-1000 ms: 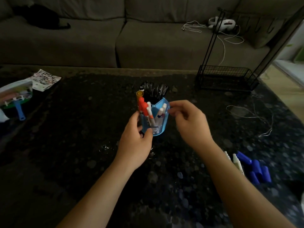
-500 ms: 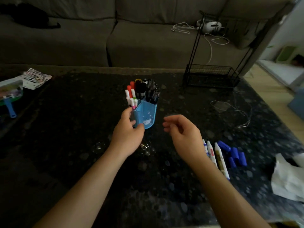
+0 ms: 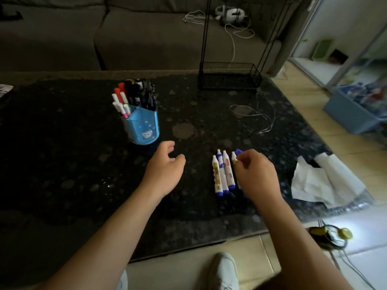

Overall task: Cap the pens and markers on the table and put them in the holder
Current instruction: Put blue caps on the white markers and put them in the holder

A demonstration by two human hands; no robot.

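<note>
Over the right end of the marker row, the right hand [image 3: 256, 174] pinches the rightmost marker [image 3: 234, 158] near its bare tip; the left hand [image 3: 165, 166] hangs relaxed, empty. A careless lift could roll the three neighbouring markers [image 3: 222, 174] or ink the fingers [image 3: 244, 158]. They lie side by side, white-barrelled, blue-ended, uncapped, on the dark surface [image 3: 73, 164], well apart from the blue holder [image 3: 142, 126].

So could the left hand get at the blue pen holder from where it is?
Probably yes. The left hand holds nothing, fingers loosely curled, and is just short of the blue pen holder with only bare table between them. The right hand is off at the loose markers, out of the way.
</note>
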